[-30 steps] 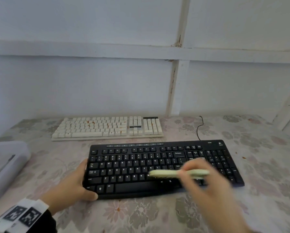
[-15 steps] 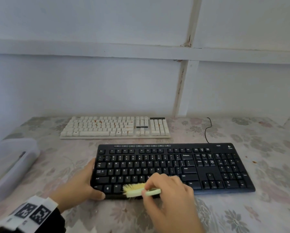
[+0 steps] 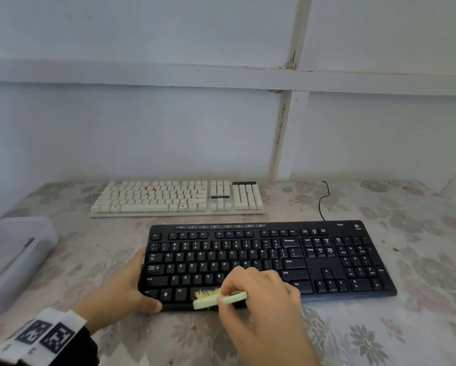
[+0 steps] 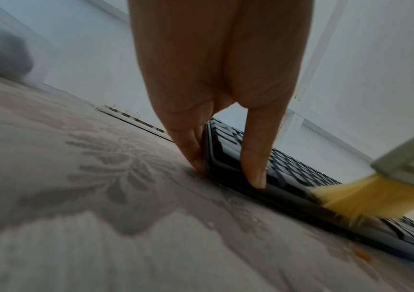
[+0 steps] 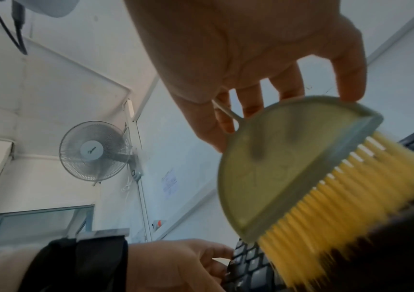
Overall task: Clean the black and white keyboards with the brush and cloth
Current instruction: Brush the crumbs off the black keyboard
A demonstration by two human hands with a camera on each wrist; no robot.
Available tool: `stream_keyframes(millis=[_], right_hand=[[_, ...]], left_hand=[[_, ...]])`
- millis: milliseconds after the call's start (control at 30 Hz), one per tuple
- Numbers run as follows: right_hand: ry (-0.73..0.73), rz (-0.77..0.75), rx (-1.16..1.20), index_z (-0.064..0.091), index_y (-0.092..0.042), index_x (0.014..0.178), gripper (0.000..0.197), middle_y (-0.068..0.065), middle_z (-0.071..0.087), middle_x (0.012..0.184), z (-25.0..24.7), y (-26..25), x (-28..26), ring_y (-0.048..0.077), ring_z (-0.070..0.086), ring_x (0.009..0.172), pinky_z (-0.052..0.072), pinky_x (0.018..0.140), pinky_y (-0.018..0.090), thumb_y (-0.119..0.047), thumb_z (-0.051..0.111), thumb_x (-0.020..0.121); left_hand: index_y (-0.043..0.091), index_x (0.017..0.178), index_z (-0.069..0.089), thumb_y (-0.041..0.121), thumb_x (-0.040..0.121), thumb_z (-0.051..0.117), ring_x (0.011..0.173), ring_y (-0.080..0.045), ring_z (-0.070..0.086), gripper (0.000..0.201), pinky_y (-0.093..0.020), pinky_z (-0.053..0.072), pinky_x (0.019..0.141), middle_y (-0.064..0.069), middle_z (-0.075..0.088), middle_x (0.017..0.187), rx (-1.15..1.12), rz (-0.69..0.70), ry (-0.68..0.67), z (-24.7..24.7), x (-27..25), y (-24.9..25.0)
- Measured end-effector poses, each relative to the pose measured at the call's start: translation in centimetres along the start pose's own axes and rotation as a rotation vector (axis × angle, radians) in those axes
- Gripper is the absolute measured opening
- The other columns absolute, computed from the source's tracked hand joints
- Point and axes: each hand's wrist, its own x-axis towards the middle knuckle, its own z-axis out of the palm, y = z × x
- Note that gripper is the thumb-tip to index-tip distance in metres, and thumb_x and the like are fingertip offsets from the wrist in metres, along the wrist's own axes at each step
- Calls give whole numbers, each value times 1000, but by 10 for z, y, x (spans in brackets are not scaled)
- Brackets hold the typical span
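Observation:
The black keyboard [image 3: 274, 254] lies near me on the flowered tablecloth, with the white keyboard [image 3: 176, 198] behind it. My left hand [image 3: 121, 289] clasps the black keyboard's front left corner, fingers [image 4: 253, 158] along its left side and thumb on the front edge. My right hand [image 3: 261, 294] pinches a pale green brush [image 3: 219, 299] with yellow bristles. The bristles [image 5: 338, 207] press on the bottom key row by the space bar. No cloth is in view.
A translucent plastic box [image 3: 12, 254] stands at the table's left edge. A black cable [image 3: 323, 199] runs from the black keyboard toward the wall. Small orange crumbs [image 3: 396, 249] lie on the tablecloth right of the keyboard.
My right hand swept the brush from the keyboard's right-middle keys leftward and down to the bottom row. The left hand has kept its hold on the corner.

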Motion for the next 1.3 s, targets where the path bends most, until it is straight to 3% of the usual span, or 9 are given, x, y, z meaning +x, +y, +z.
stream_keyframes(millis=[133, 233, 333, 467, 567, 700, 900, 1033, 1300], right_hand=[[-184, 114, 278, 45, -45, 86, 24, -20, 59, 96, -12, 13, -4, -3, 50, 90, 34, 88, 24, -57, 37, 67], [-133, 164, 252, 44, -52, 86, 34, -30, 50, 109, -26, 28, -8, 1, 45, 100, 40, 92, 31, -63, 29, 58], [-52, 186, 208, 47, -47, 88, 37, -27, 54, 101, -40, 42, -4, 2, 43, 101, 41, 87, 32, -61, 29, 58], [-103, 170, 343, 55, -43, 85, 21, -20, 62, 89, -51, 38, -3, 5, 52, 95, 40, 77, 18, -52, 49, 67], [-74, 162, 311, 54, -45, 83, 19, -21, 62, 89, -48, 45, -9, 2, 52, 93, 38, 80, 23, -54, 50, 67], [-20, 247, 285, 54, -42, 81, 23, -21, 62, 82, -58, 67, -9, 4, 51, 89, 39, 78, 27, -24, 69, 80], [-59, 230, 354, 60, -33, 74, 24, -12, 63, 74, -63, 71, -13, 9, 55, 83, 40, 70, 14, -12, 71, 78], [-14, 349, 355, 59, -32, 76, 17, -12, 62, 75, -72, 90, -13, 3, 53, 75, 40, 65, 20, -19, 68, 81], [-48, 268, 384, 62, -29, 74, 19, -10, 63, 73, -75, 91, -16, 9, 55, 81, 40, 69, 14, -13, 70, 80]], left_hand=[[48, 125, 36, 20, 37, 81, 109, -9, 62, 102, -40, 48, 98, 9, 65, 117, 0, -6, 5, 1, 0, 3], [50, 123, 36, 20, 38, 81, 109, -11, 62, 101, -42, 47, 99, 11, 65, 117, 1, -11, -1, 0, 1, 1], [52, 123, 35, 19, 39, 81, 111, -10, 61, 102, -43, 45, 101, 14, 64, 118, 10, -16, -6, -1, 1, -1], [53, 122, 35, 15, 42, 80, 110, -8, 61, 100, -40, 46, 101, 13, 65, 117, 18, -36, -5, 0, -1, 2], [50, 124, 34, 18, 40, 80, 109, -9, 61, 102, -41, 47, 100, 10, 65, 116, 34, -33, -3, 0, -1, 3], [47, 126, 34, 16, 42, 80, 108, -9, 62, 101, -40, 47, 99, 10, 65, 116, 35, -37, 3, 0, -2, 5], [49, 124, 36, 18, 40, 80, 110, -9, 61, 100, -43, 46, 100, 15, 64, 118, 17, -22, -9, 0, -1, 4], [51, 122, 36, 17, 41, 81, 111, -10, 61, 98, -41, 46, 100, 12, 64, 119, 6, -39, -17, -1, -2, 4], [51, 122, 37, 12, 40, 81, 110, -14, 62, 101, -45, 46, 100, 10, 65, 117, -37, -44, -18, -1, 0, 0]])
